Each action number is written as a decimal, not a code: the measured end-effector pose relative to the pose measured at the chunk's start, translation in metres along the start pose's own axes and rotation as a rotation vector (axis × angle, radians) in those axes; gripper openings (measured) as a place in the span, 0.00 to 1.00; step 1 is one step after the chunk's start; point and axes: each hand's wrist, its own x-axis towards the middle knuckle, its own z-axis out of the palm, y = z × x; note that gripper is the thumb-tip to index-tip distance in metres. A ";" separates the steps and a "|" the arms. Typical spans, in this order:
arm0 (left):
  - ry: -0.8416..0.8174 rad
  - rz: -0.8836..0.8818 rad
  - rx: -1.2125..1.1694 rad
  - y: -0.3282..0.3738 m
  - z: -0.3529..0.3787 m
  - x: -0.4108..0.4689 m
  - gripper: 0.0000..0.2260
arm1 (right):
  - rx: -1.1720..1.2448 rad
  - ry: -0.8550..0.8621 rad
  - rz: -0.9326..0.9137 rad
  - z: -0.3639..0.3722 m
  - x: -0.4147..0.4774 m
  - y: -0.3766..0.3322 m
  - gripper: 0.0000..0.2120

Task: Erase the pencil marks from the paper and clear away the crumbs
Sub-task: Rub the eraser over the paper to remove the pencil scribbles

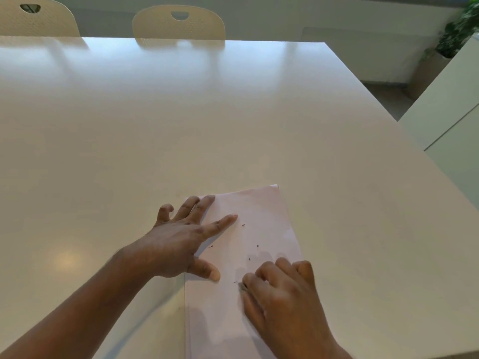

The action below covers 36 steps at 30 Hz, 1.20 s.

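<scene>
The right hand hides most of a small grey thing that it pinches; too little shows to name it. The bottom edge cuts off the paper.

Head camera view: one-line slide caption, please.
Left hand holds the paper flat while the right hand pinches a small eraser against it, dark crumbs scattered between.
</scene>
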 end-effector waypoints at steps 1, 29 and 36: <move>0.001 0.003 0.003 0.000 0.000 0.000 0.51 | -0.017 0.004 0.024 -0.003 -0.001 0.008 0.05; -0.013 0.002 0.017 0.002 -0.003 -0.001 0.50 | -0.010 -0.077 0.071 0.001 0.087 0.076 0.05; -0.019 -0.012 0.048 0.003 -0.003 0.000 0.51 | -0.065 -0.084 -0.001 -0.012 0.035 0.076 0.10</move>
